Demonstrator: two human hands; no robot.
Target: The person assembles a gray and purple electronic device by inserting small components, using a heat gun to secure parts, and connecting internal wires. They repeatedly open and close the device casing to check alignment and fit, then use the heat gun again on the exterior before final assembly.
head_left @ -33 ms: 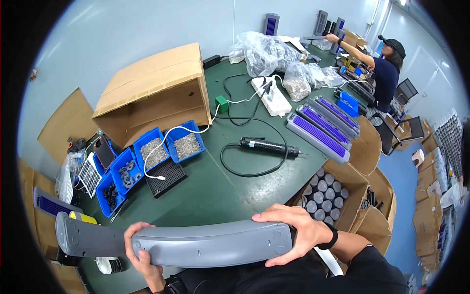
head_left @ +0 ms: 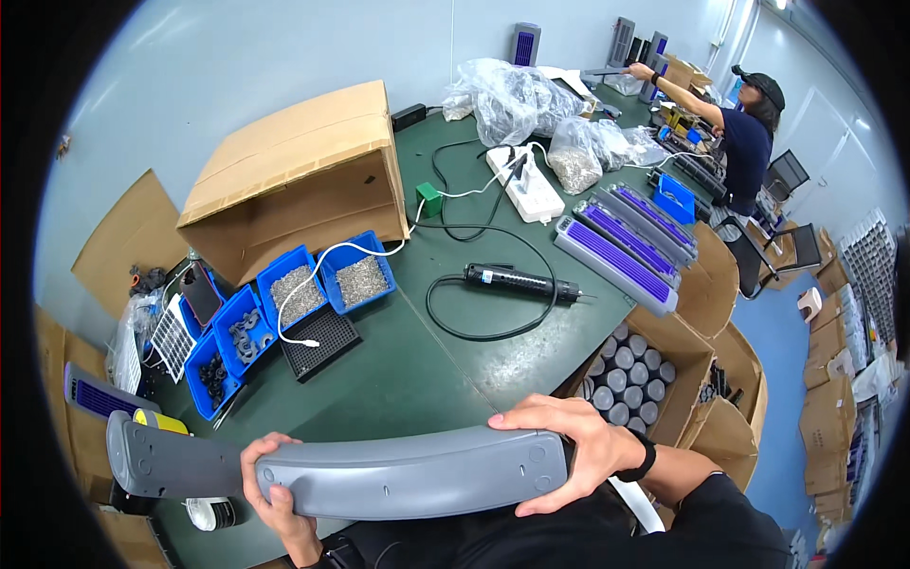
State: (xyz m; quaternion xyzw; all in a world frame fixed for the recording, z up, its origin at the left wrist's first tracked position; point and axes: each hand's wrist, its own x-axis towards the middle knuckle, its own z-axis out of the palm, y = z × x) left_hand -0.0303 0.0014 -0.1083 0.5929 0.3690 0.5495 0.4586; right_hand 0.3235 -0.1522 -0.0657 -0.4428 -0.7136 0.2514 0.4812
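We note left hand and right hand closed around opposite ends of the long, curved, smooth grey housing, held before our body at the green tabletop's near edge.

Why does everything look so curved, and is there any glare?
Head view: wide fisheye lens, so straight edges bend toward the black rim; head view: bright glare on the green table below the black screwdriver, softer sheen on the grey casing.
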